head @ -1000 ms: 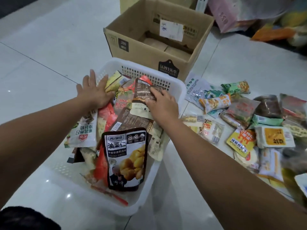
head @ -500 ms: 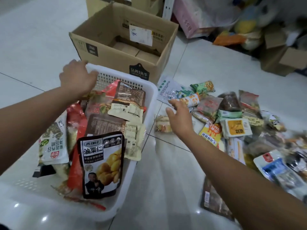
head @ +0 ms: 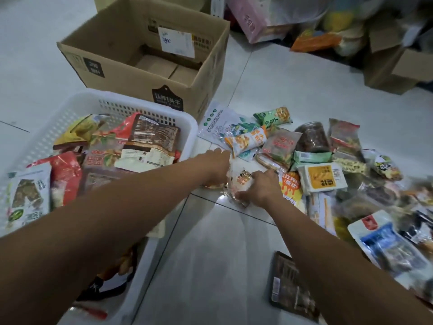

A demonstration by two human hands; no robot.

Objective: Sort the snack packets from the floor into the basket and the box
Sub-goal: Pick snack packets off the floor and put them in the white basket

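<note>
A white plastic basket (head: 150,106) on the left holds several snack packets. Behind it stands an open cardboard box (head: 131,73). A pile of snack packets (head: 314,160) covers the floor on the right. Between basket and pile lies a small clear packet with an orange label (head: 242,180). My right hand (head: 260,188) grips this packet from its right side, fingers curled at its edge. My left hand (head: 216,165) reaches across the basket's corner, fingers stretched out over a second small packet (head: 212,185) that is mostly hidden beneath it.
A dark flat packet (head: 290,289) lies apart on the tiles near my right forearm. Pink and brown boxes and bags (head: 386,66) crowd the far right. Bare tiled floor (head: 210,254) lies between my arms.
My left hand left the basket's far rim and swung right onto the floor packets. My right hand moved from the basket to the floor and closed on the clear packet.
</note>
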